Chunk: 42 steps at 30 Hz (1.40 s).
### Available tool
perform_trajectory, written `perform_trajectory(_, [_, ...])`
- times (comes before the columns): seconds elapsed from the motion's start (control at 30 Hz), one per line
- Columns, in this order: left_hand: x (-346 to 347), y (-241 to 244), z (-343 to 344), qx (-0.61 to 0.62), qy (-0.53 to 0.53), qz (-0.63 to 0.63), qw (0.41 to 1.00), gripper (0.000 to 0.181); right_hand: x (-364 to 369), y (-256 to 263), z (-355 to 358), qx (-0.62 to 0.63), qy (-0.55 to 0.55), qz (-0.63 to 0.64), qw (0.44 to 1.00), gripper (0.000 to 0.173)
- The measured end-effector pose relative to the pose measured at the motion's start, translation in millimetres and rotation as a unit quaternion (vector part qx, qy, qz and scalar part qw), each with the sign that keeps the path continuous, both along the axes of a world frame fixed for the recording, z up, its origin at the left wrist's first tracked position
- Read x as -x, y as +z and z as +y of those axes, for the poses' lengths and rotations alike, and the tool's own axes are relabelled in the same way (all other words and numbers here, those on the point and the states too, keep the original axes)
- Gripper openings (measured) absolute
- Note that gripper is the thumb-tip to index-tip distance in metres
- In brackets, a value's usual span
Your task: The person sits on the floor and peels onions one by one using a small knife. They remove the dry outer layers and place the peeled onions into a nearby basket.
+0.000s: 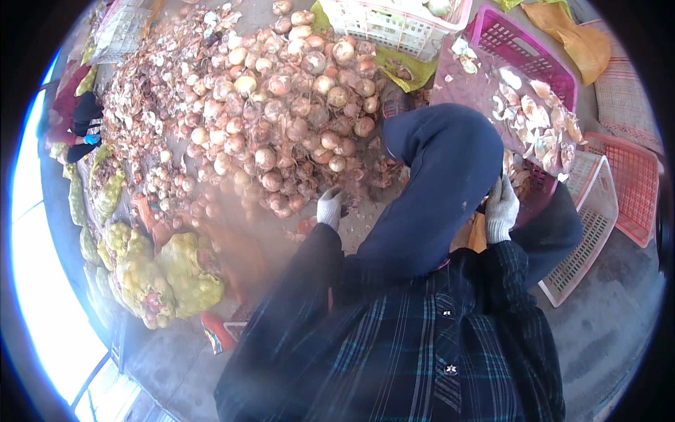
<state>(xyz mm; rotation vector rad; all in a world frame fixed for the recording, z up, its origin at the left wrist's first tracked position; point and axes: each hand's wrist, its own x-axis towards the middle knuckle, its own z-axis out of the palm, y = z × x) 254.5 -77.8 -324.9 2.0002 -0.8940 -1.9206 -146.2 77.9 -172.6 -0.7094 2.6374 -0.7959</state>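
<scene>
My left hand (330, 209), in a pale knitted glove, reaches down to the near edge of a large heap of onions (279, 84). Its fingers point at the loose skins and roots on the floor, and something small and dark lies against its right side. Whether those fingers hold anything is hidden. Beside my bent knee (448, 142) is my right hand (501, 208), gloved alike. A dark edge shows at its fingertips, too covered by the leg to identify. Papery onion skins (543, 116) lie on a reddish board (469, 89) just beyond that hand.
A white plastic crate (390, 26) holding pale onions stands at the top. Magenta (527, 42) and red (627, 184) crates are on the right. Filled yellow mesh sacks (190, 274) sit at lower left. Another person (79, 121) with a blue glove is at far left.
</scene>
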Motion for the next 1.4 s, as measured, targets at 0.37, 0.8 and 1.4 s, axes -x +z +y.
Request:
perform_trajectory(0.37, [26.9, 31.1, -44.5, 0.06, 0.033, 0.019, 0.997, 0.039, -2.7, 4.9, -5.7, -0.028, -0.017, 0.0, 0.999, 0.037])
perform_trajectory(0.8, [80.4, 47.1, -80.2, 0.093, -0.019, 0.075, 0.993, 0.049, -3.1, 2.0, -0.8, -0.003, 0.022, 0.032, 0.999, 0.029])
perform_trajectory(1.4, [145.2, 20.4, -87.1, 0.44, -0.315, -0.229, 0.809, 0.033, -1.3, 2.4, -0.5, 0.036, 0.008, -0.025, 0.999, 0.032])
